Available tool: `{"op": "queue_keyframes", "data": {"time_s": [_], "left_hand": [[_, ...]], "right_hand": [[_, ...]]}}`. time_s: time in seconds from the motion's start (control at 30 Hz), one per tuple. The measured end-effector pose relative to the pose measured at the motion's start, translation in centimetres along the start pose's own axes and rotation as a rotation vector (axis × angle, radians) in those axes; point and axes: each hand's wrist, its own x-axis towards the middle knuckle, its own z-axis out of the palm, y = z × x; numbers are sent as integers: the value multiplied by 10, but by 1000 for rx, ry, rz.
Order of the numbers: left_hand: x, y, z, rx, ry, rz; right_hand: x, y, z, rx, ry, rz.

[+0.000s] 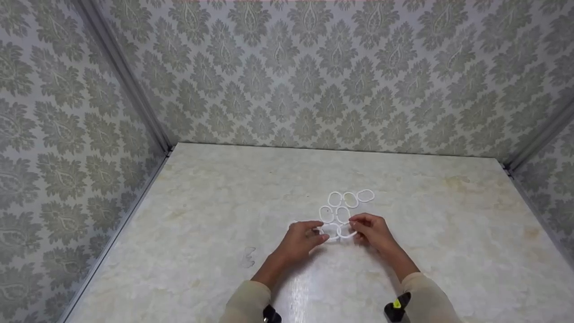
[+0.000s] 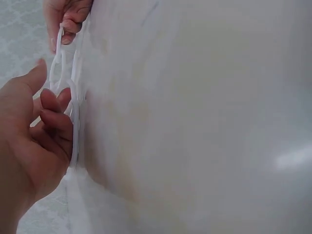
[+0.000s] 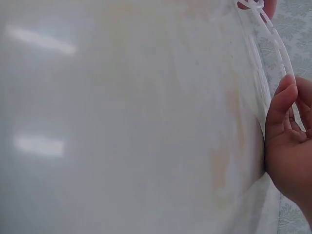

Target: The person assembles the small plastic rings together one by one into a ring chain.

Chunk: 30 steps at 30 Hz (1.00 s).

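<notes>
Gripping linked white rings (image 1: 339,230) between both hands (image 1: 297,241) (image 1: 376,234), one end in each, more rings (image 1: 337,215) lying just beyond.

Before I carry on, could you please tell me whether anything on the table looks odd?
An irregular grey mark on the tabletop, left of the left hand, stands out against the pale surface; whether stain or damage, I cannot tell.

1. A small partitioned booth is surrounding a marbled tabletop (image 1: 215,193); it is possibly standing inside a larger room, but the frame is cutting that off.
2. Damask-patterned covering is lining the far wall (image 1: 309,80), left wall (image 1: 58,161) and right wall (image 1: 558,184).
3. Grey posts (image 1: 125,74) are framing the far-left and far-right corners.
</notes>
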Motion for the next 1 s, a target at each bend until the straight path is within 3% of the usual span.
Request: {"op": "queue_keyframes", "data": {"time_s": [0.07,0.13,0.23,0.33,0.5,0.63,1.0], "left_hand": [[2,3,2,47,93,32],[5,8,6,148,165,79],[9,17,15,310,218,130],[12,23,26,419,163,123],[13,26,37,574,100,38],[14,25,39,608,96,-12],[14,21,39,548,99,-45]], "right_hand": [[-1,0,-1,-4,-4,5],[-2,-1,-2,-14,-11,5],[-3,-1,-3,-9,-29,-1],[-2,0,-4,16,-51,-12],[-1,3,-5,84,-94,-14],[0,4,-6,105,-131,-12],[-1,0,-11,79,-206,4]]}}
